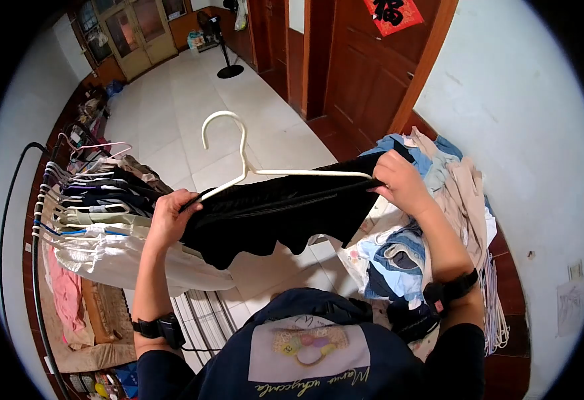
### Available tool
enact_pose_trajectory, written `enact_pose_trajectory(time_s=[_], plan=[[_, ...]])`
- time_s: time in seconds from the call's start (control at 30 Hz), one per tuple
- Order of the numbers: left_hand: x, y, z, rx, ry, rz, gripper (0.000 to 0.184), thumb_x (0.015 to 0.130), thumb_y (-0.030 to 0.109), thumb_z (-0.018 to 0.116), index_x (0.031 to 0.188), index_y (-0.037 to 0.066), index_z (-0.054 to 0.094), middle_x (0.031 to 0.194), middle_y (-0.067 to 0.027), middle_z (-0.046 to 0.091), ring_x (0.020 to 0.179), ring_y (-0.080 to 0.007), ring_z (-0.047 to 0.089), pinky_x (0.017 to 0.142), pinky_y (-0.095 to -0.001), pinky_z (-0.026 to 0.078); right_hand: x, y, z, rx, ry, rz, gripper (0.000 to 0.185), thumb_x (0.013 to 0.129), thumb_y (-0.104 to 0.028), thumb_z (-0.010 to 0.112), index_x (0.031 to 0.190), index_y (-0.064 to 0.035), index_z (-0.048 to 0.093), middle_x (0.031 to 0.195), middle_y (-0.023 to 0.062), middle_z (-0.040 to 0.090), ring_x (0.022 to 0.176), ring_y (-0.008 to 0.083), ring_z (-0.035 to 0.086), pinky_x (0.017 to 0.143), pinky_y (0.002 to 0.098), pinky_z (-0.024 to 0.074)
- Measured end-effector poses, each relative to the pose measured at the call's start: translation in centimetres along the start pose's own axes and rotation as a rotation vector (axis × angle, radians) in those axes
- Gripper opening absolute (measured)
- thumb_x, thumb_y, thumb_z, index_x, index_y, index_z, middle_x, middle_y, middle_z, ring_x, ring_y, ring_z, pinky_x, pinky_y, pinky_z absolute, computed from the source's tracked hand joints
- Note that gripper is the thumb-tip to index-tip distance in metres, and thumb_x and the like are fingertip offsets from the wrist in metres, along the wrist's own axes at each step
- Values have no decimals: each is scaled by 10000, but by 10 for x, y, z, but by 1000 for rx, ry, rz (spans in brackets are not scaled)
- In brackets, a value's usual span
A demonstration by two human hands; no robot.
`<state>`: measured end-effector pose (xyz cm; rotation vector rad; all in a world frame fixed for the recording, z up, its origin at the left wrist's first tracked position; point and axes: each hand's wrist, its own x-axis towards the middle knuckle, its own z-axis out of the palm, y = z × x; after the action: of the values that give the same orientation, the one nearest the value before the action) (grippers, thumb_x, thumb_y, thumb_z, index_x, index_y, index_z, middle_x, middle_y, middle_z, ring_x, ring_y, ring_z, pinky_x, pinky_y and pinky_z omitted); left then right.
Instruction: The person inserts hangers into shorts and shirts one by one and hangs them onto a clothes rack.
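Note:
Stretched between my hands is a black garment (272, 223) with a wavy lower edge; whether it is a skirt or trousers I cannot tell. A cream-white hanger (244, 150) lies along its upper edge, hook pointing up and away from me. My left hand (173, 217) pinches the garment's left corner at one end of the hanger. The opposite corner is pinched by my right hand (402, 183), close to the hanger's other end. Fingers of both hands are closed on the cloth, partly hiding the hanger's tips.
At left stands a black clothes rack (36, 267) with several hung garments, including a white one (115, 250). A pile of clothes (448, 180) lies at right, with several hangers (498, 320) below it. A standing fan (228, 67) is farther back near a brown door (378, 67).

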<state>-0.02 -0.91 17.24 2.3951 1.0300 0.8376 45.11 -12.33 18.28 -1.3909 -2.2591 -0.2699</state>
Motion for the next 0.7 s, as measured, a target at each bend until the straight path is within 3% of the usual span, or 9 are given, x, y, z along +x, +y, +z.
enact_pose_trajectory(time_s=[0.07,0.17,0.27,0.3,0.33,0.43,0.5,0.57,0.7], plan=[[-2,-1,1,3,-15,-3,148,800,16,704,921,-26,631,714,-133,554,638,-260,528,603,-314,419,8,-1,-7,46,-32,15,317,598,0,753,796,-48,509,932,93,525,933,288,521,785,385,461],[-6,0,8,-96,-16,-27,152,805,37,708,904,-31,615,698,-120,531,627,-231,511,601,-308,412,21,-10,-6,299,112,5,296,634,85,679,831,-30,490,1097,123,543,1041,317,528,879,357,442],[-6,7,13,-79,31,-60,140,812,41,701,894,-32,614,702,-118,543,627,-222,516,605,-306,416,31,-16,1,479,134,140,299,670,70,694,883,-43,518,1159,122,551,1079,318,535,895,350,441],[-5,11,14,-96,42,-71,128,823,45,693,889,-32,616,709,-120,555,637,-219,522,617,-302,423,36,-22,-4,511,128,147,313,716,21,726,971,-54,561,1192,131,567,1084,314,556,900,349,444],[-5,11,14,-91,53,-82,128,823,45,693,889,-32,616,709,-120,555,637,-219,522,617,-302,423,39,-25,0,597,138,172,377,751,-50,747,1092,-58,586,1083,132,627,997,289,610,853,337,469],[-3,11,15,-87,95,-99,111,857,62,670,910,-27,631,730,-136,570,661,-235,541,643,-307,437,40,-28,-2,545,39,220,321,785,-80,734,1085,-39,629,927,120,669,875,259,648,779,311,492],[-2,12,12,-42,117,-102,111,865,66,665,919,-26,636,741,-142,574,664,-250,546,643,-316,441,40,-24,1,536,117,150,207,796,-74,718,993,-23,680,828,109,671,770,231,652,692,288,488],[-3,7,6,52,137,-103,131,895,95,641,937,-30,641,767,-160,583,673,-288,553,642,-339,451,42,-24,-5,535,137,144,168,795,-68,717,952,-15,690,822,105,672,748,222,646,673,284,480],[-7,7,-3,48,104,-218,176,925,133,609,916,-41,636,747,-147,568,665,-256,557,633,-342,451,39,-17,-7,507,194,129,144,795,-58,715,931,-13,703,808,94,671,712,203,628,641,277,460]])
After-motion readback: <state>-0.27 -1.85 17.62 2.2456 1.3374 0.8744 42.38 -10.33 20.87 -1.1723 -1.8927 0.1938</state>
